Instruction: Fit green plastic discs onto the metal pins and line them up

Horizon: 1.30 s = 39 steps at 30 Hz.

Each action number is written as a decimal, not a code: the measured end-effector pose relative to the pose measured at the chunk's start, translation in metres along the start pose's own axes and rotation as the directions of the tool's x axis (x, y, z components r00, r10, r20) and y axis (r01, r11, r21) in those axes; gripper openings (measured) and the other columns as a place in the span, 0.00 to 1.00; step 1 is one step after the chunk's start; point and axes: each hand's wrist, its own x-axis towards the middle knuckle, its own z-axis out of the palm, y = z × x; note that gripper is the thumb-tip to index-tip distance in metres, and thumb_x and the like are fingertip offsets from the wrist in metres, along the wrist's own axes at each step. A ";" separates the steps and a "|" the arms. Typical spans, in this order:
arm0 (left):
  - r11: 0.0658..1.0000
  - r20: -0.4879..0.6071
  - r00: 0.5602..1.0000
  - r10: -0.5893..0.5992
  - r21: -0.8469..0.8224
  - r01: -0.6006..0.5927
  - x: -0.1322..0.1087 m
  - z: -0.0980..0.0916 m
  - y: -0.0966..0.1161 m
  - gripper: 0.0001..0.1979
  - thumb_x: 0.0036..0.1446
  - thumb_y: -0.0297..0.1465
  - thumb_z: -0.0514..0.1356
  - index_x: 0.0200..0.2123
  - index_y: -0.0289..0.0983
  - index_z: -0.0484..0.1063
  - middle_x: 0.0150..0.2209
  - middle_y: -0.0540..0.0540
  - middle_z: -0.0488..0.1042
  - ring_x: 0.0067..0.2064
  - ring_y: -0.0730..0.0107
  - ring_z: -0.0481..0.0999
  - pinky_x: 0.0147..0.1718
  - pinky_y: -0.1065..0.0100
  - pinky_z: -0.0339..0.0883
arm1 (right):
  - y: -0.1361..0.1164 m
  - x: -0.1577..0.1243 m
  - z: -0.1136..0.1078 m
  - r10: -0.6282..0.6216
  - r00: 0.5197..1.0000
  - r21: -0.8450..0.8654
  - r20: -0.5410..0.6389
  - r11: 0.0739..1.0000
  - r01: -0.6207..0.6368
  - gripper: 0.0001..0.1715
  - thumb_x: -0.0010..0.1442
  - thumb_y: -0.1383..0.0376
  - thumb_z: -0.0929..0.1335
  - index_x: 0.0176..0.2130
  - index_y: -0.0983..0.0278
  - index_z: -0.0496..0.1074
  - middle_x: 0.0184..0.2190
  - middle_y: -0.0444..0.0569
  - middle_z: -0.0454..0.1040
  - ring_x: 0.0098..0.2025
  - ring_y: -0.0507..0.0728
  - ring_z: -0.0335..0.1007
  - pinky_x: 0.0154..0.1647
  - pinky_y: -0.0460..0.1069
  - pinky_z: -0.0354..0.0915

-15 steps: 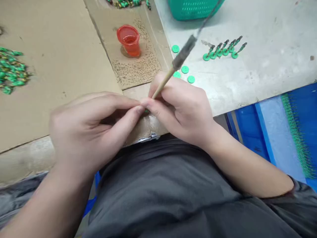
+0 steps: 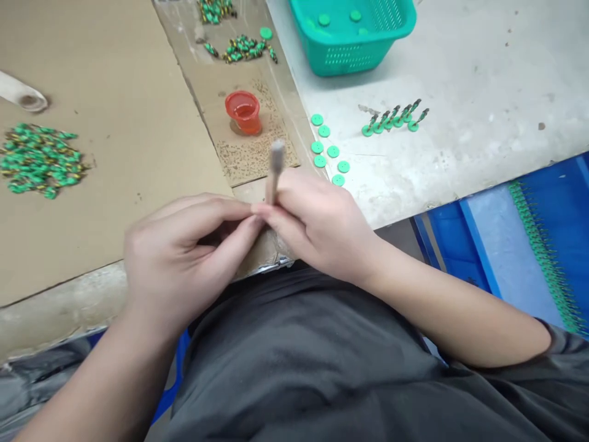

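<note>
My left hand (image 2: 184,252) is closed in a pinch at the table's front edge, thumb and forefinger together. Whatever lies between these fingertips is hidden now; a speck of green showed there earlier. Against them press the fingertips of my right hand (image 2: 319,221), which is wrapped round a thin wooden stick with a grey wrapped end (image 2: 277,161). That end points up towards me and is blurred. Just beyond my right hand lie several flat green two-hole buttons (image 2: 333,151). An orange-red cup (image 2: 246,113) stands on speckled cardboard beyond both hands.
A pile of small green-and-yellow pieces (image 2: 41,156) lies at left, beside a pale tube (image 2: 23,92). More pieces (image 2: 243,49) are at the back. A green basket (image 2: 350,55) stands behind a row of green discs with dark upright stems (image 2: 396,120). Blue trays (image 2: 464,239) sit at right.
The stick has swung from slanting up to the right to nearly upright. My hands stay pressed together. The view has shifted, showing more of the table's far side.
</note>
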 end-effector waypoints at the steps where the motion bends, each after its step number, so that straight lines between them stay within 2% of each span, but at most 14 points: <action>1: 1.000 0.010 1.000 0.001 0.006 -0.001 0.001 0.000 0.001 0.05 0.79 0.30 0.72 0.46 0.46 0.87 0.45 0.59 0.92 0.44 0.79 0.89 0.49 0.74 0.77 | 0.001 0.000 -0.002 0.027 0.999 0.003 -0.039 1.000 -0.027 0.17 0.91 0.61 0.65 0.47 0.57 0.79 0.47 0.46 0.86 0.50 0.58 0.86 0.58 0.53 0.81; 3: 1.000 0.027 1.000 0.002 0.006 -0.003 0.002 0.000 0.002 0.04 0.79 0.30 0.72 0.47 0.45 0.88 0.45 0.57 0.92 0.44 0.78 0.89 0.49 0.73 0.77 | 0.004 0.000 -0.007 0.066 0.990 -0.002 -0.121 0.998 -0.067 0.18 0.90 0.59 0.67 0.44 0.57 0.77 0.45 0.46 0.86 0.48 0.59 0.85 0.56 0.54 0.80; 5: 1.000 0.029 1.000 0.011 0.004 -0.012 0.002 -0.001 0.002 0.04 0.78 0.30 0.72 0.47 0.45 0.88 0.45 0.55 0.93 0.44 0.75 0.89 0.48 0.71 0.77 | 0.007 -0.001 -0.012 0.082 0.988 -0.018 -0.134 0.996 -0.085 0.18 0.90 0.58 0.68 0.43 0.57 0.76 0.45 0.48 0.86 0.47 0.60 0.85 0.54 0.54 0.79; 10: 0.990 0.011 0.998 0.057 0.126 -0.058 -0.002 0.000 -0.002 0.09 0.75 0.31 0.73 0.55 0.45 0.88 0.48 0.50 0.92 0.48 0.64 0.89 0.55 0.59 0.78 | 0.007 -0.003 -0.024 0.151 0.985 -0.113 0.087 0.984 -0.141 0.13 0.88 0.61 0.70 0.46 0.60 0.78 0.43 0.48 0.87 0.44 0.61 0.84 0.50 0.53 0.76; 14: 0.978 0.059 0.997 0.052 0.198 -0.062 -0.001 0.001 -0.005 0.08 0.75 0.36 0.72 0.55 0.48 0.86 0.46 0.50 0.90 0.49 0.57 0.88 0.56 0.52 0.77 | 0.001 0.002 -0.034 0.203 0.960 -0.182 0.192 0.969 -0.168 0.14 0.88 0.62 0.70 0.47 0.63 0.81 0.45 0.52 0.89 0.46 0.62 0.86 0.49 0.53 0.74; 18: 0.984 0.080 0.997 -0.008 0.177 -0.007 0.002 0.003 -0.006 0.04 0.77 0.35 0.71 0.51 0.50 0.86 0.47 0.52 0.89 0.49 0.60 0.88 0.55 0.54 0.78 | 0.000 0.011 -0.041 0.233 0.933 -0.215 0.273 0.960 -0.177 0.14 0.88 0.59 0.71 0.48 0.63 0.83 0.45 0.51 0.91 0.47 0.63 0.88 0.50 0.54 0.74; 21: 0.988 0.051 0.998 0.021 0.153 -0.029 0.002 0.004 -0.005 0.03 0.77 0.34 0.72 0.50 0.47 0.88 0.45 0.52 0.88 0.48 0.64 0.88 0.52 0.57 0.78 | 0.001 0.016 -0.039 0.218 0.927 -0.165 0.307 0.971 -0.173 0.15 0.88 0.59 0.69 0.49 0.61 0.84 0.49 0.51 0.92 0.51 0.64 0.89 0.56 0.55 0.77; 26: 0.991 0.039 0.999 -0.012 0.137 0.006 0.000 0.005 -0.004 0.03 0.77 0.35 0.73 0.50 0.48 0.89 0.44 0.53 0.87 0.47 0.66 0.87 0.51 0.60 0.77 | 0.002 0.019 -0.035 0.195 0.916 -0.089 0.350 0.981 -0.175 0.14 0.88 0.63 0.67 0.51 0.59 0.84 0.56 0.53 0.91 0.58 0.65 0.88 0.65 0.58 0.79; 34: 0.992 0.047 0.998 -0.029 0.127 0.023 0.000 0.003 -0.003 0.03 0.76 0.36 0.73 0.49 0.48 0.90 0.45 0.52 0.88 0.47 0.65 0.87 0.53 0.61 0.77 | 0.015 0.015 -0.029 0.078 0.954 -0.010 0.290 0.997 -0.078 0.15 0.89 0.58 0.68 0.50 0.58 0.82 0.51 0.49 0.89 0.54 0.63 0.87 0.64 0.57 0.80; 39: 0.992 0.055 0.997 -0.048 0.116 0.042 0.001 0.002 -0.003 0.03 0.76 0.36 0.73 0.47 0.48 0.89 0.44 0.51 0.88 0.47 0.63 0.87 0.53 0.59 0.77 | 0.016 0.022 -0.026 0.075 0.940 -0.026 0.334 0.997 -0.070 0.12 0.87 0.60 0.69 0.48 0.55 0.81 0.50 0.46 0.88 0.55 0.64 0.88 0.65 0.59 0.81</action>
